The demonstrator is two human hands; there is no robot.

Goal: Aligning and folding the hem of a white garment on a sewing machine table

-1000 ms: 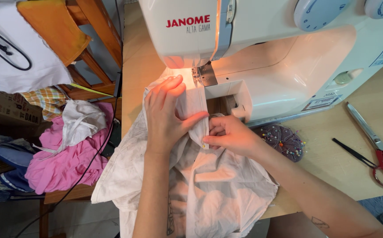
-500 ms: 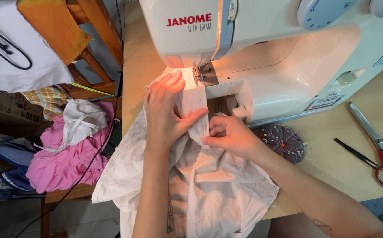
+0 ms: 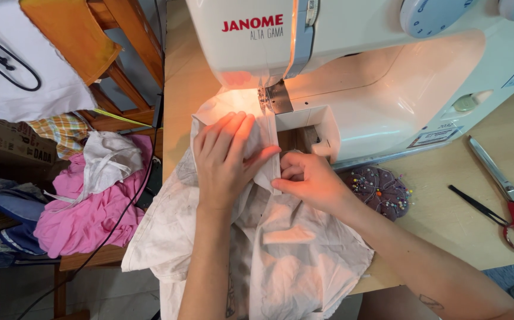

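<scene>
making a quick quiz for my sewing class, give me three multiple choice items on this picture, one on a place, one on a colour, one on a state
1. Where do the scissors lie?
A. on the table right of the sewing machine
B. on the pink cloth
C. under the white fabric

2. What colour are the scissor handles?
A. blue
B. red
C. green

3. How does the left hand meet the white fabric?
A. raised clear of it
B. closed in a fist beside it
C. pressed flat on it, fingers spread

Answers: 1 A, they rest on bare wood near the right edge. 2 B, the loops show red. 3 C, the palm lies on the cloth by the needle while the right hand pinches a fold.
</scene>
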